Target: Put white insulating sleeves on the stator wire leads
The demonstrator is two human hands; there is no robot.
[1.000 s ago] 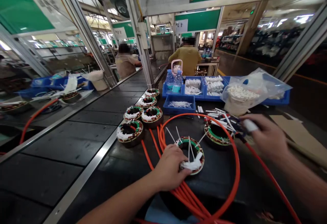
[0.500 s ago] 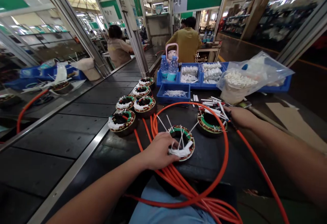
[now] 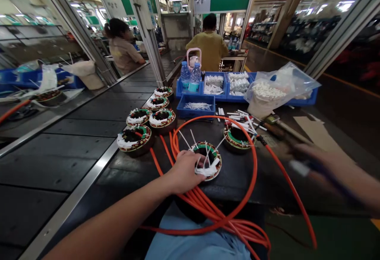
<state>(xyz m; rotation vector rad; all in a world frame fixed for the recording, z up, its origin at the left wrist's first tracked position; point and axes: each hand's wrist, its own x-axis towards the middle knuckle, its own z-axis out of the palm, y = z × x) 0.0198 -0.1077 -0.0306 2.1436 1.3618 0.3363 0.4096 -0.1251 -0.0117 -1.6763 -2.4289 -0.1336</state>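
Note:
My left hand (image 3: 187, 171) grips the near-left rim of a stator (image 3: 219, 169), fingers inside the ring and thumb outside. This wound ring has a green inner edge, white sleeving bunched at its front and several thin white ties sticking up. At the right, my right hand (image 3: 320, 157) is smeared by motion. It is closed on a hammer-like tool (image 3: 329, 177) with a dark blue handle and a white end, too blurred to name surely. A second stator (image 3: 237, 145), with white sleeves on its leads, sits behind and right of the first.
Several stators (image 3: 135, 139) stand at the left beside the conveyor (image 3: 68, 161). An orange hose (image 3: 255, 165) loops around the held stator. Behind are blue bins (image 3: 196, 111) of white ties and sleeves, bottles (image 3: 194, 78) and a plastic bag (image 3: 267, 93). Two people (image 3: 208, 42) sit beyond.
My right hand has left the spot beside the rear stator and swung right and nearer, now with the tool in it. My left hand keeps its hold; the view has shifted slightly.

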